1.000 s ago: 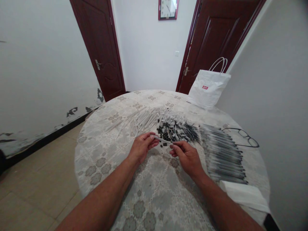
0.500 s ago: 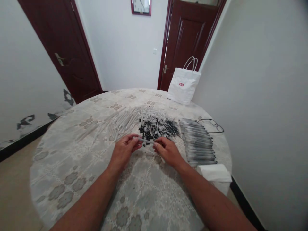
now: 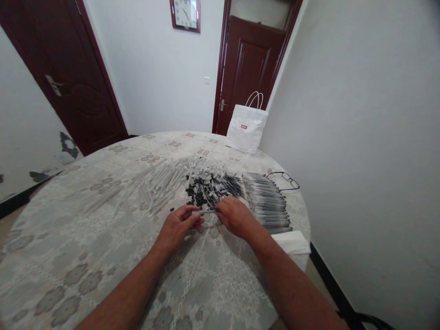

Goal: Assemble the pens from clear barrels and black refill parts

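A slim pen lies level between my two hands, just above the tablecloth. The fingers of my left hand pinch its left end. At its right end, my right hand has its fingers closed, partly hiding the tip. Just beyond my hands lies a pile of small black plugs, white caps and dark thin refills. Clear pen barrels are spread to the left of the pile. To the right, assembled-looking pens lie side by side in a row.
The round table has a patterned cloth. Eyeglasses and a white folded tissue or packet lie at its right side. A white paper bag stands at the far edge, near a wall.
The view has shifted, so the table sits further left. My right hand has turned, with its back more toward me and its fingers curled over the pen's right end.
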A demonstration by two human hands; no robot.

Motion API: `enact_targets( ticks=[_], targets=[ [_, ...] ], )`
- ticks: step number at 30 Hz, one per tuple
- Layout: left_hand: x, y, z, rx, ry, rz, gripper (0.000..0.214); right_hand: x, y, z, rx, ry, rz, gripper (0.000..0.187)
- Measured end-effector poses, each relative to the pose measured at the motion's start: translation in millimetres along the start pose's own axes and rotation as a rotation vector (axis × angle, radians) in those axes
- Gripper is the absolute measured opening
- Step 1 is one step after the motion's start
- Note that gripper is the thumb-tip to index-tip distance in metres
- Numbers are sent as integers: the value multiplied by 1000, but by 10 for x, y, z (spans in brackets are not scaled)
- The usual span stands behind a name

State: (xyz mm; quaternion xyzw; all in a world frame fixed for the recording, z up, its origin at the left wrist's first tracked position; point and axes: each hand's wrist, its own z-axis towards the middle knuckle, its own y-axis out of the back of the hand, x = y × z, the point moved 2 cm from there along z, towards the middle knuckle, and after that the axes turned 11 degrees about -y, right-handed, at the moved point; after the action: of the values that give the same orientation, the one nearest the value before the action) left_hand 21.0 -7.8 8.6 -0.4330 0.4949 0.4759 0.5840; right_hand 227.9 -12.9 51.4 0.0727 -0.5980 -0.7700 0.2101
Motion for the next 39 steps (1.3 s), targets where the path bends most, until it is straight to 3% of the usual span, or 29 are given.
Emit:
enact_targets(
  ticks=[5, 8, 11, 15, 19, 23, 31, 35, 39],
  targets=[
    [-6, -22, -9, 15, 4, -37, 46, -159, 57, -7, -52, -1, 22, 9],
    [-18, -7, -1, -27, 9, -23, 43, -585, 274, -27, -208, -113, 9, 13],
    [-13, 7, 14, -41, 3, 22, 39, -1161, 552, -47, -308, -368, -149, 18],
    [36, 21, 32, -23, -15, 71, 36, -1743, 751, -30, -151, -615, -383, 27],
    [61, 34, 37, -22, -38, 87, 36, -1968, 701, 30, 29, -679, -458, 29],
    [44, 33, 36, -20, -46, 99, 35, -1996, 577, 72, 92, -663, -447, 27],
    [76, 45, 49, -6, -51, 106, 34, -1931, 485, 95, 1, -651, -440, 34],
    [125, 26, 48, -18, -50, 72, 34, -1550, 473, 175, -70, -590, -309, 32],
    [124, 45, 41, -71, -63, 131, 31, -875, 330, 277, 86, -419, -159, 29]
  ],
)
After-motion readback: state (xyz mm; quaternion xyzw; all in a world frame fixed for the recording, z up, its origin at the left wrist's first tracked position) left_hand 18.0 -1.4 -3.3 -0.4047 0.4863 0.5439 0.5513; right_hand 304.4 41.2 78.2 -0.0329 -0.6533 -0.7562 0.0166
